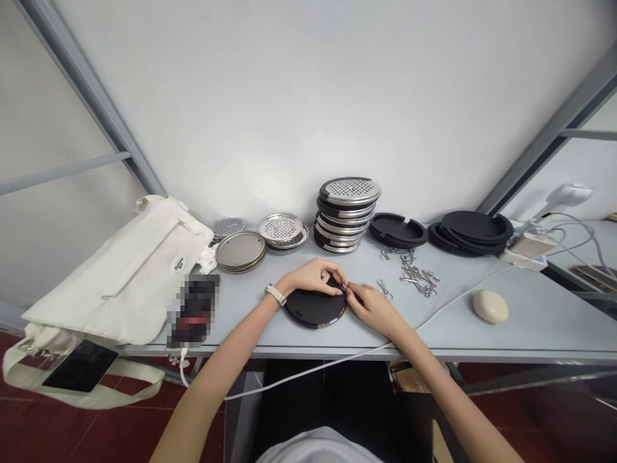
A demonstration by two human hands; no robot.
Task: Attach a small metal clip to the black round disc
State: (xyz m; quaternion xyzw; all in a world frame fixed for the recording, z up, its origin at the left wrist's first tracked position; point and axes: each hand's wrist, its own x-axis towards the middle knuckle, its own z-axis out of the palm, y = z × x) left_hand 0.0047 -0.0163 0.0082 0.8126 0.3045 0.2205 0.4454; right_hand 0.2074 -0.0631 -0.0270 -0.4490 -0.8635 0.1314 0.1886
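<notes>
A black round disc lies flat near the table's front edge, with a strip of coloured pattern showing along its near right rim. Over its far side curves my left hand, thumb and fingers closed at the disc's right edge. My right hand comes in from the right, its fingertips pinched at that same edge and meeting the left fingers. A small shiny bit shows between them, too small to name. Just right of my right hand lies a metal clip; a loose heap of similar clips is farther right.
Behind the disc stands a tall stack of perforated metal discs with black rims. Metal plates are piled left, black round trays right. A white bag, a white cable and a cream rounded object are also here.
</notes>
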